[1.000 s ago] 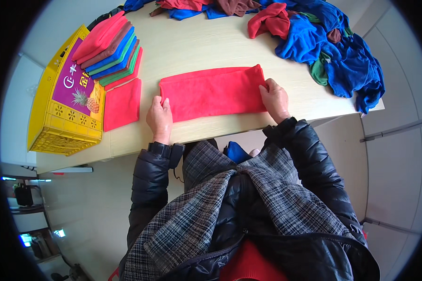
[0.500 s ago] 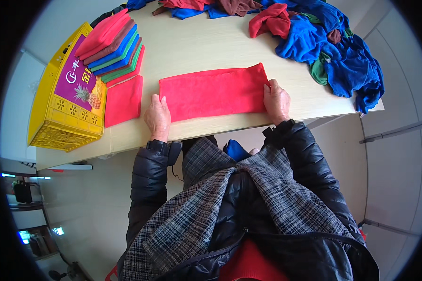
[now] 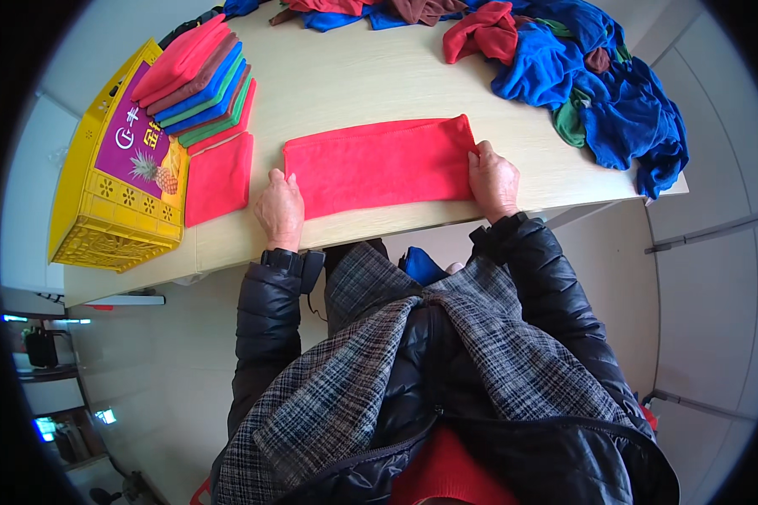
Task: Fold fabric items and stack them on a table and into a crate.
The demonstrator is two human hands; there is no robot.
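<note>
A red towel, folded into a long strip, lies flat on the table in front of me. My left hand grips its left end, near the lower corner. At the opposite end my right hand pinches the edge between thumb and fingers. Left of my left hand rests a smaller folded red towel. Behind that rises a stack of folded towels in red, brown, blue and green, leaning against a crate.
The yellow plastic crate with a purple printed panel stands at the table's left edge. Crumpled blue, red, green and brown cloths heap up at the right, with more loose cloths along the back. The table's front edge runs just below my hands.
Both hands still grip the red towel's ends, and the towel lies in nearly the same place. The whole view has shifted very slightly.
</note>
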